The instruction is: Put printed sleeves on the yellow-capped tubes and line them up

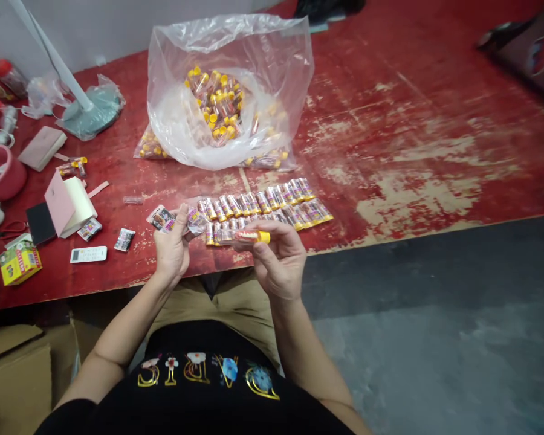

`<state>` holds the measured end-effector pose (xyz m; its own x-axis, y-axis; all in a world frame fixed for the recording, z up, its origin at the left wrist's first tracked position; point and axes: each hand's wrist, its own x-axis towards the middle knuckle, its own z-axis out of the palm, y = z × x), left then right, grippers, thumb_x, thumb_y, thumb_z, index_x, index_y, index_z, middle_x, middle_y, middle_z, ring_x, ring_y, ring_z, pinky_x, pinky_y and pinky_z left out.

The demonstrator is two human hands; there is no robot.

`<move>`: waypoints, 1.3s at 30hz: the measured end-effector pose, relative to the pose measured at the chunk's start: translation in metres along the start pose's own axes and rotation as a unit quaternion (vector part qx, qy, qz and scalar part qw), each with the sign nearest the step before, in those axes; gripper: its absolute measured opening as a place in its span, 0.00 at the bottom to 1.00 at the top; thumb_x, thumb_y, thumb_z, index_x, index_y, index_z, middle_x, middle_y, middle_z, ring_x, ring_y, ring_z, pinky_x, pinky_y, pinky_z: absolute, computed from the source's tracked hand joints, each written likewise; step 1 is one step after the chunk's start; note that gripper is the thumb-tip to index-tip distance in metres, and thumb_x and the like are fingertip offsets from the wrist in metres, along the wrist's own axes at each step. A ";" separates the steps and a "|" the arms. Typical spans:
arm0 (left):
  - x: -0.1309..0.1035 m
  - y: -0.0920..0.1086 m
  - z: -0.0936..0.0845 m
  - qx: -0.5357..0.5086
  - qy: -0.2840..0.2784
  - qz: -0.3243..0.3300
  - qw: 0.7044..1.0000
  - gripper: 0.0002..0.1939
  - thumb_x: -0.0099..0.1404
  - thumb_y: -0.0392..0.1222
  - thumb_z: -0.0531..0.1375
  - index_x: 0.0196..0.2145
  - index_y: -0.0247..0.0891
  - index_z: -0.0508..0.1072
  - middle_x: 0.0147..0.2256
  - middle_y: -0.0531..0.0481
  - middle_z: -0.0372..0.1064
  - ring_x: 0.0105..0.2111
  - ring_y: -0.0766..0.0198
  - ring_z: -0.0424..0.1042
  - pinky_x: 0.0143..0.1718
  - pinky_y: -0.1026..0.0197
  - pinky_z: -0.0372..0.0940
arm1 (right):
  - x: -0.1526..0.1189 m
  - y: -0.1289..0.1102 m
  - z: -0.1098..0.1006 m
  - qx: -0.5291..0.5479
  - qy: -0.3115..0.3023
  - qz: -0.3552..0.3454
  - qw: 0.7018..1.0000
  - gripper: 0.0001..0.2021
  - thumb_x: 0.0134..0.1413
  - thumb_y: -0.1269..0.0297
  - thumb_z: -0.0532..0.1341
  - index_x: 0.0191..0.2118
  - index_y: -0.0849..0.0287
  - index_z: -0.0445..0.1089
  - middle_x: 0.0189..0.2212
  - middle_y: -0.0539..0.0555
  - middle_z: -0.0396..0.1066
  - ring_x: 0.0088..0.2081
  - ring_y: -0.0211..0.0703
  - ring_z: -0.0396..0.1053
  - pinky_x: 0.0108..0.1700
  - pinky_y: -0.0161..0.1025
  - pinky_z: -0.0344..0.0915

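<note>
My right hand [281,260] pinches a small clear tube with a yellow cap [247,236], held nearly level with its cap to the right. My left hand [172,248] is closed on a thin clear printed plastic sleeve [196,221], close to the tube's far end. A printed packet or stack of labels [162,219] shows beside the left thumb; whether it is held or lies on the table I cannot tell. Just beyond my hands, several wrapped yellow-capped tubes [258,202] lie side by side in two rows, the nearer one partly hidden by my right hand.
A large open clear bag [272,72] of yellow-capped tubes stands on the worn red table [390,151]. To the left are an open pink notebook [62,202], a white remote [88,254], small packets [124,240], a yellow box [20,261], a pink basket [11,175] and a lamp base [93,112].
</note>
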<state>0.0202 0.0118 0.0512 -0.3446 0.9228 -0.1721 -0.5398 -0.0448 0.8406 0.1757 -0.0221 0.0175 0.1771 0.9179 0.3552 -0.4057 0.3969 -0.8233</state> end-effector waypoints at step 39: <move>-0.027 0.002 -0.011 -0.008 -0.048 -0.064 0.997 0.29 0.39 0.48 0.78 0.35 0.34 0.74 0.31 0.53 0.74 0.29 0.67 0.75 0.31 0.65 0.74 | -0.036 0.002 0.011 -0.202 0.041 -0.137 0.969 0.11 0.65 0.67 0.58 0.48 0.50 0.76 0.46 0.55 0.75 0.50 0.46 0.75 0.52 0.51 0.76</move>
<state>0.0198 -0.0172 0.0516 -0.1968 0.9537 -0.2273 -0.5868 0.0712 0.8066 0.1588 -0.0540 0.0077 0.3066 0.7681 0.5621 0.0486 0.5772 -0.8152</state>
